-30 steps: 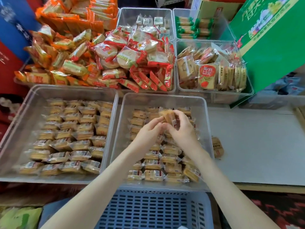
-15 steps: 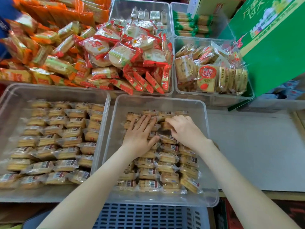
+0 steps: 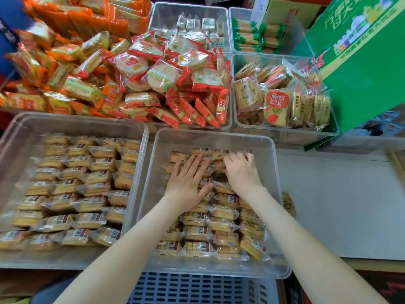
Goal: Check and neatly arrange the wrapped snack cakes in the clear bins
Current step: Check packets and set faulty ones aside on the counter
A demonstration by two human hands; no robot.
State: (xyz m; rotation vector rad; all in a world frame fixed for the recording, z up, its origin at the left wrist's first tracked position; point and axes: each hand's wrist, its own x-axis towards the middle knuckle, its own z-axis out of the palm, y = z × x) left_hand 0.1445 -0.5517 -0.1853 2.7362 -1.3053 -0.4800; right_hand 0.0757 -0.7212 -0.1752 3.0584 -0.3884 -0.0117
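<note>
The main risk is the pressing itself: the left hand (image 3: 186, 183) lies flat with fingers spread on the wrapped snack cakes (image 3: 221, 224). Too much weight could crush the soft cakes or make the slippery wrappers slide and buckle the rows nearer the wrists. The right hand (image 3: 241, 172) is curled over the row farthest from the wrists; I cannot tell whether it pinches a pack or only tucks it, and a careless tug could drag neighbouring cakes askew. The clear bin (image 3: 210, 133) under both hands seems to overhang the worktop (image 3: 339, 205) above a blue basket (image 3: 197, 288), so a heavy push near the wrists might tip it. One loose cake (image 3: 288, 204) lies outside, just right of the right forearm, and is easily forgotten. Left of the left hand, a second clear bin (image 3: 76, 121) holds the same cakes in rows. Beyond the fingertips, other bins hold red-wrapped round crackers (image 3: 162, 77) and clear-wrapped biscuits (image 3: 282, 102), with orange packs (image 3: 65, 69) heaped beyond the left hand.
</note>
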